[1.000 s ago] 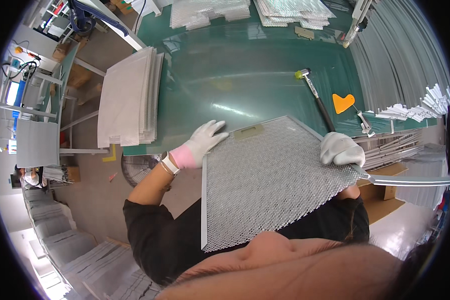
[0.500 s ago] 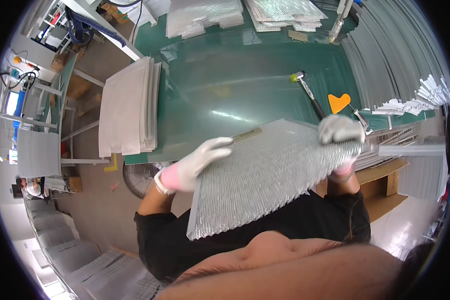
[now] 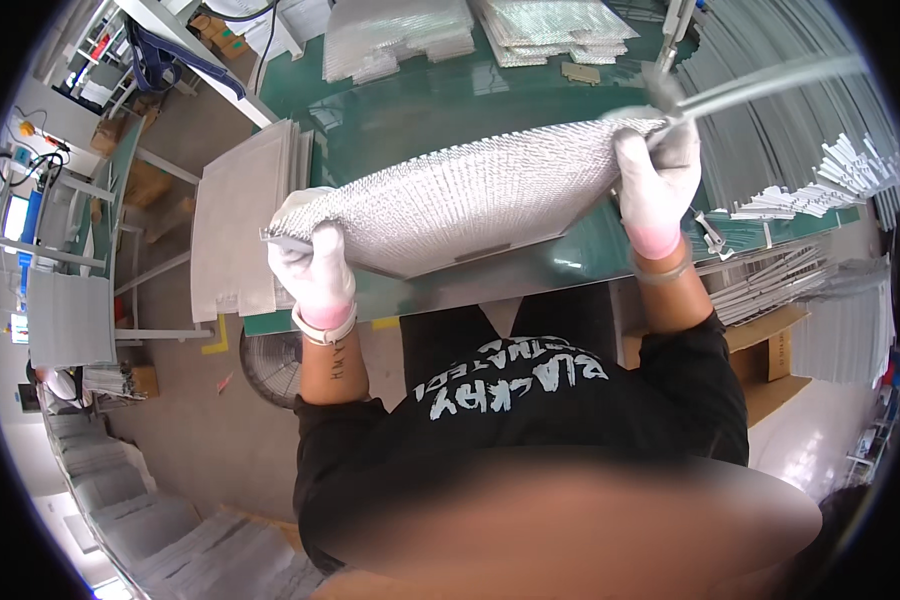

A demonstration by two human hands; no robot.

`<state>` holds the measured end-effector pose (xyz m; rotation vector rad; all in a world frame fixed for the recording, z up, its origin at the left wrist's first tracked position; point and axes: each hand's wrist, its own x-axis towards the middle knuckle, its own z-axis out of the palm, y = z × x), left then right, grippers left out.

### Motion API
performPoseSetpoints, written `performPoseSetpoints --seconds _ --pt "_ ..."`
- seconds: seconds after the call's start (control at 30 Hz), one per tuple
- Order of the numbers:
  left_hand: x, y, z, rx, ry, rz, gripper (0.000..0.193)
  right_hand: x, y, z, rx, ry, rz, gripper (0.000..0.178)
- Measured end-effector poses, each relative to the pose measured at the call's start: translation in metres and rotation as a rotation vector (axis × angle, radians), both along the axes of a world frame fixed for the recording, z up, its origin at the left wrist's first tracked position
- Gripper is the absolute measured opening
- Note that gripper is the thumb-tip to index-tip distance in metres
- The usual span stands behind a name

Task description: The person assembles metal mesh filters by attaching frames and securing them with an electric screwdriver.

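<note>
A silver pleated, mesh-like filter panel (image 3: 480, 205) is held up and tilted above the green table (image 3: 390, 115). My left hand (image 3: 315, 265), in a white and pink glove, grips its left end with the thumb in front. My right hand (image 3: 660, 190), gloved alike, is closed round the right end. From beside the right hand a long pale metal strip (image 3: 780, 85) juts toward the upper right; whether it is joined to the panel or held in the fingers I cannot tell. A small metal hand tool (image 3: 712, 235) lies by the right wrist.
Flat white panels (image 3: 245, 225) stand stacked at the table's left. Silver mesh sheets (image 3: 395, 35) are piled at the far edge. Many long strips (image 3: 770, 130) lie on the right. Below that side is a cardboard box (image 3: 770, 370); a floor fan (image 3: 270, 365) stands lower left.
Both hands have raised the panel away from my body and turned its pleated face up. The strip by my right hand has swung upward. The mallet and orange tool are now hidden.
</note>
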<state>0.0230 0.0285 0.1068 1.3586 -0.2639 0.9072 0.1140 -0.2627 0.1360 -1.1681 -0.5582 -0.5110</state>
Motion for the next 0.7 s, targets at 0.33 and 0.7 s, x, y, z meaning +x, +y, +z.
performPoseSetpoints --seconds 0.33,0.7 --pt "0.010 0.010 -0.008 0.002 -0.003 -0.011 0.023 0.021 -0.035 0.065 -0.842 -0.399 -0.214 0.078" --pt "0.009 0.010 -0.012 -0.084 0.024 -0.034 0.029 0.022 -0.029 0.135 -1.329 -0.888 0.191 0.065"
